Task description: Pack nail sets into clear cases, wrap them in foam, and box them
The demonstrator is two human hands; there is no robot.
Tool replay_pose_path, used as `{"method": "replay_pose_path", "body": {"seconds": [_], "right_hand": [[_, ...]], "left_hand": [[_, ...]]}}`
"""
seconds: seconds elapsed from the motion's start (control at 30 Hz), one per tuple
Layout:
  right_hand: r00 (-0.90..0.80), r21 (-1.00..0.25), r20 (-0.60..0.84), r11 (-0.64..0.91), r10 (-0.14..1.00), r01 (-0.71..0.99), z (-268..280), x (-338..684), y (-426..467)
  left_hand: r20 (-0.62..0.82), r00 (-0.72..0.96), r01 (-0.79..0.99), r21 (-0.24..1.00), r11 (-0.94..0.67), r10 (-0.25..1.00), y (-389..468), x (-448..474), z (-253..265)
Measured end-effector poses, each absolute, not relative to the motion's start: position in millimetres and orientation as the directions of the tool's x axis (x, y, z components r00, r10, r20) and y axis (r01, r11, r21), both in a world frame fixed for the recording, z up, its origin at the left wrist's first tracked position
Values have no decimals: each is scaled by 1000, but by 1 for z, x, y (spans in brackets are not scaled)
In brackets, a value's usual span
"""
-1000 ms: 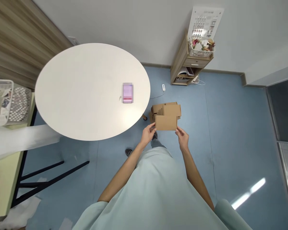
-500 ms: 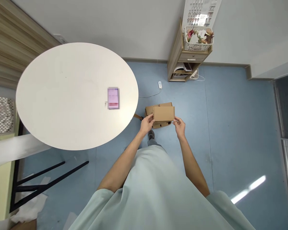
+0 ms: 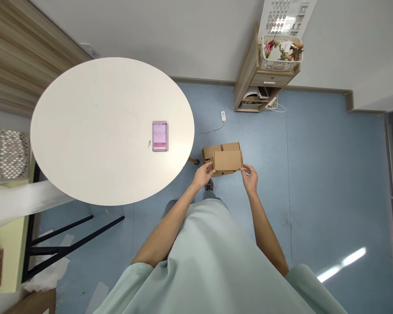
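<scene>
A small brown cardboard box [image 3: 228, 160] is held level between my two hands. My left hand [image 3: 204, 174] is closed on its left end, and my right hand [image 3: 249, 178] grips the right end near the front corner. More flat cardboard boxes [image 3: 212, 151] are stacked on the floor under it, partly hidden by the held box. Whether the held box touches the stack I cannot tell. My shoe [image 3: 209, 185] shows just in front of the stack.
To the left stands a white oval table [image 3: 111, 131] with a blurred purple item [image 3: 160, 136] on it. A wooden cabinet [image 3: 271, 79] with a basket [image 3: 280, 64] is against the wall. A corded white device [image 3: 223, 116] lies on the blue floor [image 3: 317, 174].
The whole view has shifted slightly, so things appear further right. Both hands still hold the box, which sits a little lower in the picture over the stack.
</scene>
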State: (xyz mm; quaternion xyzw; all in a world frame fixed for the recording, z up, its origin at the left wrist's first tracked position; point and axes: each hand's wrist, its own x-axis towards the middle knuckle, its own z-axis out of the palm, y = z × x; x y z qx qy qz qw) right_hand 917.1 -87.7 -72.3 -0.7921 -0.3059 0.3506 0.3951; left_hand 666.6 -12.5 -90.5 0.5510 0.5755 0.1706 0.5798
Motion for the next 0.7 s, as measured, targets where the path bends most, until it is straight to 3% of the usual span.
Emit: {"method": "replay_pose_path", "body": {"seconds": [0.17, 0.33, 0.7], "right_hand": [[566, -840, -252, -467, 785, 275, -40, 899, -85], [539, -870, -196, -399, 819, 290, -15, 851, -84], [317, -925, -168, -260, 933, 277, 4, 635, -114]], "left_hand": [[-431, 293, 360, 877, 319, 854, -24, 624, -58], [-437, 201, 344, 870, 354, 877, -49, 549, -33], [-387, -6, 111, 916, 385, 922, -135, 355, 1]]}}
